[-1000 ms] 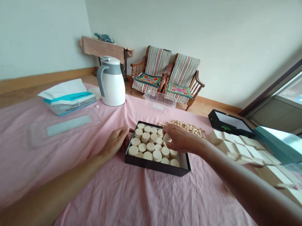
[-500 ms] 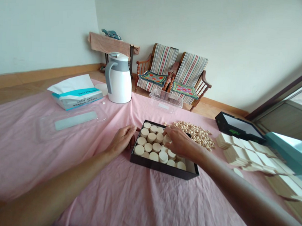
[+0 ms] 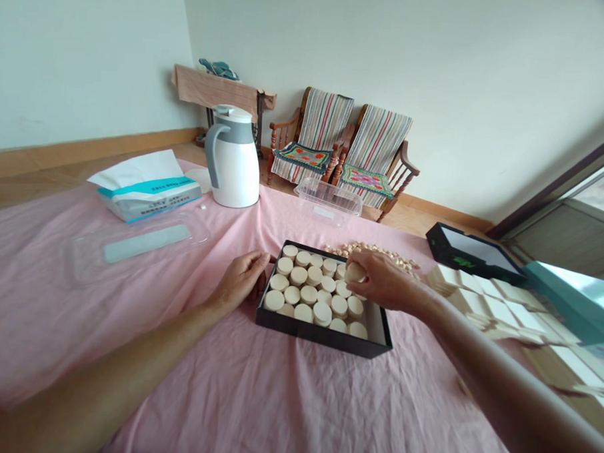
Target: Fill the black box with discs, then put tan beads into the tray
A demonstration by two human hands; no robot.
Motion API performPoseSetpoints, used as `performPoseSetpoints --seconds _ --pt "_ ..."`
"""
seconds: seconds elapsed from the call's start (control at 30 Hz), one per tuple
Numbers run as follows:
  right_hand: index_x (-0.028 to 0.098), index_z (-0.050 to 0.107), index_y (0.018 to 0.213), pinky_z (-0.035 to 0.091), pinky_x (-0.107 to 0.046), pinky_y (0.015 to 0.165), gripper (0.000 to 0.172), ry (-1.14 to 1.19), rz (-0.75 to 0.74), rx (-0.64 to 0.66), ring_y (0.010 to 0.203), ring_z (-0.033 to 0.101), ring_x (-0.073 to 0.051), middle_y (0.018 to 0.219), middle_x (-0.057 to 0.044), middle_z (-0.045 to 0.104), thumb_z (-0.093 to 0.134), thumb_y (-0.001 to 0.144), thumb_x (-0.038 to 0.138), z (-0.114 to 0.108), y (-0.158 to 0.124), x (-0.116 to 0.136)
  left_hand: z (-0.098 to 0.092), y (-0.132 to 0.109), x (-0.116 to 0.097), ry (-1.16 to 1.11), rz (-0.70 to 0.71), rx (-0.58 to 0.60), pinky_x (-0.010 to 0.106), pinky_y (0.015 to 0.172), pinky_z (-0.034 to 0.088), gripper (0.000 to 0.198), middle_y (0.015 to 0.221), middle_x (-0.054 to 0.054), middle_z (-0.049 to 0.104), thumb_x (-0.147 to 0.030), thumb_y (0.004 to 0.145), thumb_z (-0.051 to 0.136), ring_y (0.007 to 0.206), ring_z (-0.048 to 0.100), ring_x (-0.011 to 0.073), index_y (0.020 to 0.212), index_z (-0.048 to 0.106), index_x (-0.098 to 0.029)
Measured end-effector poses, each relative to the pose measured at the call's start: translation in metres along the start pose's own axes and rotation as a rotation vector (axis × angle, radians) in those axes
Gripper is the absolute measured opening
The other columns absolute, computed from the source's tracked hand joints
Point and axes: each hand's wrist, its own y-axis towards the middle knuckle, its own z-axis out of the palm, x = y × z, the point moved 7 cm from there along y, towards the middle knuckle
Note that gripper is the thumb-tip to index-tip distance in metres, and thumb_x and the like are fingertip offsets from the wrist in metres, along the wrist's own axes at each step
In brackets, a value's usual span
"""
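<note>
Rows of stacked round pale wooden discs [image 3: 308,295] fill most of a black box [image 3: 322,337], with some bare floor at its right end. My left hand [image 3: 244,276] is at the box's left wall, fingers curled against it and partly hidden. Over the far right part of the box, my right hand [image 3: 382,280] is closed around a wooden disc [image 3: 355,273]. Whether more discs are under that one is hidden by the fingers. Behind my right hand lies a heap of small wooden pieces [image 3: 364,247], partly covered by it.
Stacks of flat wooden pieces [image 3: 503,309] stand at the right, near a black lid-like box [image 3: 474,253] and a teal box [image 3: 574,298]. A white jug [image 3: 237,167], tissue pack [image 3: 151,192] and clear plastic trays [image 3: 328,202] lie farther back on the pink cloth [image 3: 199,389].
My right hand has moved right and slightly up from among the discs, with a disc in its fingers, uncovering more stacks. The left hand stays at the box's left wall.
</note>
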Motion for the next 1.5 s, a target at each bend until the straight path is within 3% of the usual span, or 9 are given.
performPoseSetpoints --seconds 0.4,0.7,0.97,1.5 --pt "0.015 0.057 0.079 0.034 -0.024 0.066 0.01 0.055 -0.082 -0.089 0.072 0.051 -0.015 0.076 -0.005 0.059 0.061 0.07 0.02 0.018 0.011 0.026 -0.001 0.001 0.002 0.027 0.007 0.007 0.021 0.045 0.039 0.041 0.064 0.0 0.062 -0.054 0.085 0.047 0.053 0.056 0.014 0.094 0.06 -0.016" --pt "0.016 0.061 0.08 0.035 -0.024 0.066 0.011 0.079 -0.005 -0.112 0.073 0.053 -0.015 0.079 -0.004 0.062 0.064 0.069 0.017 0.001 -0.001 0.004 -0.002 0.002 0.001 0.057 0.041 -0.013 0.019 0.046 0.036 0.038 0.059 -0.002 0.057 -0.052 0.086 0.047 0.052 0.052 0.0125 0.088 0.059 -0.017" --pt "0.015 0.065 0.087 0.036 -0.025 0.067 0.019 0.127 0.009 -0.014 0.073 0.054 -0.016 0.08 -0.004 0.062 0.065 0.068 0.019 0.018 -0.005 0.003 0.0 0.002 -0.001 0.051 0.068 0.01 0.019 0.048 0.036 0.034 0.057 -0.004 0.054 -0.05 0.087 0.047 0.051 0.05 0.0117 0.08 0.055 -0.018" --pt "0.018 0.064 0.089 0.037 -0.025 0.068 0.021 0.161 0.01 -0.118 0.074 0.053 -0.015 0.083 -0.003 0.056 0.064 0.068 0.016 0.027 -0.008 -0.003 -0.001 0.003 -0.003 0.073 0.089 0.002 0.019 0.048 0.036 0.033 0.058 -0.002 0.056 -0.049 0.086 0.047 0.052 0.051 0.0125 0.079 0.056 -0.017"
